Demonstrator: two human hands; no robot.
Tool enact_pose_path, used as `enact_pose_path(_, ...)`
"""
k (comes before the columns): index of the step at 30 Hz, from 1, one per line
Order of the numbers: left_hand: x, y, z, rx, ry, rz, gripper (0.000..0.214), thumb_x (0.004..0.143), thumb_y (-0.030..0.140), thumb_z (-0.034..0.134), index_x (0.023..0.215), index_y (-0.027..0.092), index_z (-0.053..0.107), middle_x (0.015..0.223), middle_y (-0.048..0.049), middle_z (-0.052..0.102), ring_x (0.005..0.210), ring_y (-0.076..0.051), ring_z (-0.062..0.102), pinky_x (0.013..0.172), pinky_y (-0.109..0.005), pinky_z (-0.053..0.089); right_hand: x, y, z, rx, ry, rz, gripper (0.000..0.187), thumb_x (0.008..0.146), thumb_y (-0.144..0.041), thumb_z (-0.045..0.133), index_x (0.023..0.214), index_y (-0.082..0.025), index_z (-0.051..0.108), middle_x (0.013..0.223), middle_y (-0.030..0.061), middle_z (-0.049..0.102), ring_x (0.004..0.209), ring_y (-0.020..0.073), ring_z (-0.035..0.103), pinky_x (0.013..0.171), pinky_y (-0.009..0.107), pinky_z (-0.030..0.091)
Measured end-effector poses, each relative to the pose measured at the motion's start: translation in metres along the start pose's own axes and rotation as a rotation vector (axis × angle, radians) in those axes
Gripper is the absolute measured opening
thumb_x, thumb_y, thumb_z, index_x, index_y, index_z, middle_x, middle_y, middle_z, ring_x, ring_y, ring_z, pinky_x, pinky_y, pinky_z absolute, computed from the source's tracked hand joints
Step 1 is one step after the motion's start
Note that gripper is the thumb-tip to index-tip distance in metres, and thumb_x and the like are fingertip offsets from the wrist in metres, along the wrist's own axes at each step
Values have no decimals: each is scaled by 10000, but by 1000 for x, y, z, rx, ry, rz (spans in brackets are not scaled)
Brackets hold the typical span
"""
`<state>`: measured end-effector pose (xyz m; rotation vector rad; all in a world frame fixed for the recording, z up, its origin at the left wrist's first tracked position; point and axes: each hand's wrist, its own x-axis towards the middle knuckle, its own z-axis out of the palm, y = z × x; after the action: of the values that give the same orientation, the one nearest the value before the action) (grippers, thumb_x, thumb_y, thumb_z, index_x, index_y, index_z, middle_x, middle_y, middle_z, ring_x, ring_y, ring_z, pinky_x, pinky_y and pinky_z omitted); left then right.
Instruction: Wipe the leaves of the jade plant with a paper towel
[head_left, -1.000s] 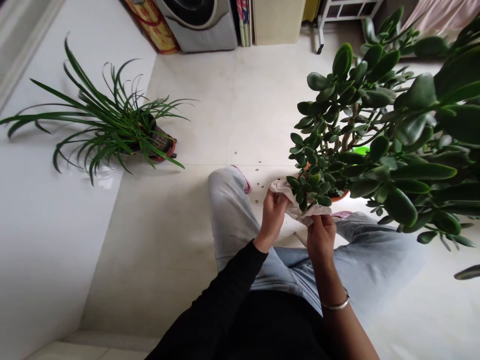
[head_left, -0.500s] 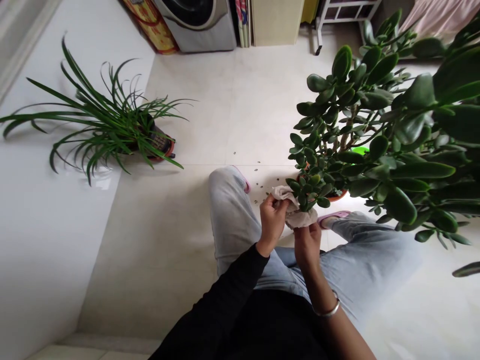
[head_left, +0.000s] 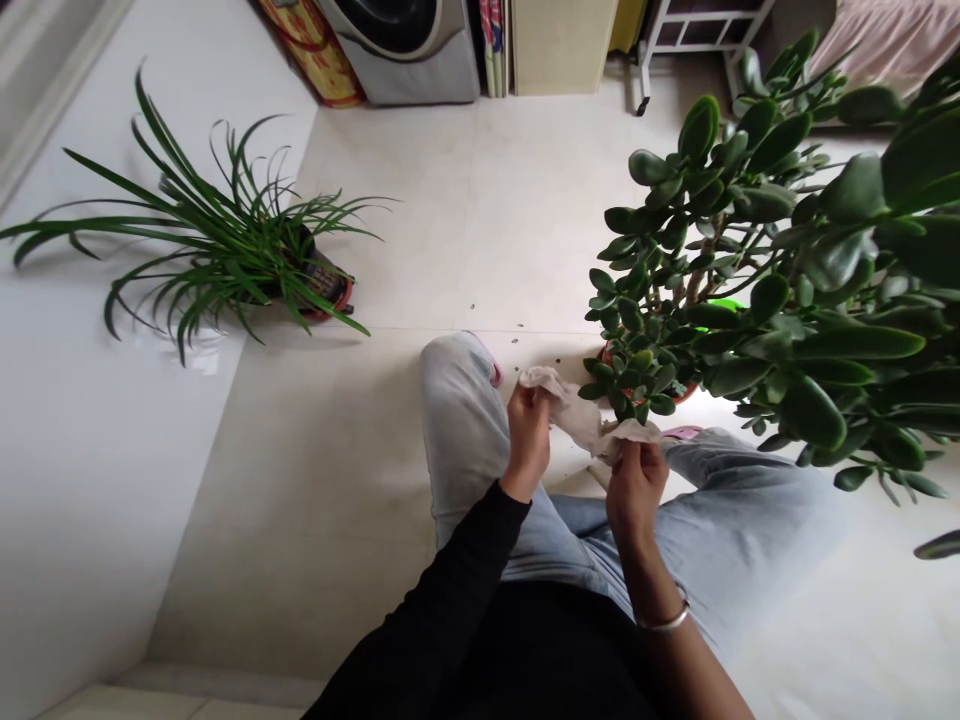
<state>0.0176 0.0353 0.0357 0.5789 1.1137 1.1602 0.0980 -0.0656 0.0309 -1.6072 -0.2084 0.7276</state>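
Jade plant (head_left: 750, 250) in its terracotta pot (head_left: 681, 396) stands on the tile floor (head_left: 420, 220), to the right of my knee (head_left: 450, 375). I have the cloth (head_left: 581, 420) stretched between both hands, just beside the lowest leaves (head_left: 611, 385). My left hand (head_left: 529, 440) pinches one end in closed fingers; my right hand (head_left: 636, 490) grips the other, fingers curled around it.
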Motion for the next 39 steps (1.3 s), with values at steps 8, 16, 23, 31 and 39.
enact_pose_path(8,35,3,18,-116,-397,-187,469,627,444,961,949,177,749,970,-50,781,1086,-246,703,964,-328,513,3,5,-1,-37,-31,17,487,785,-655,749,815,-174,681,707,3,655,642,123,518,623,262,398)
enact_pose_path(16,52,17,21,-10,-673,-310,487,488,299,1028,867,150,762,915,-49,773,848,-158,691,842,-280,530,3,7,-3,-56,-59,11,477,813,-637,724,856,-163,689,746,11,665,654,124,510,631,265,393)
enact_pose_path(23,54,19,25,115,-622,-180,413,511,350,1004,752,141,743,798,-34,753,767,-150,676,762,-273,530,2,3,-2,-71,-46,9,507,805,-666,715,845,-161,690,698,-2,629,627,121,490,610,263,395)
enact_pose_path(31,45,17,19,172,-421,-106,312,637,366,923,770,136,760,720,-9,714,715,-134,615,700,-242,474,5,1,-4,-34,-73,30,465,794,-633,741,861,-176,687,745,8,682,626,116,517,626,260,430)
enact_pose_path(39,2,-9,-15,-84,1,-299,315,749,391,849,915,168,700,808,-12,732,831,-158,699,775,-246,509,1,31,-38,-31,-208,178,444,740,-574,812,970,-201,744,925,56,789,852,228,722,858,393,568)
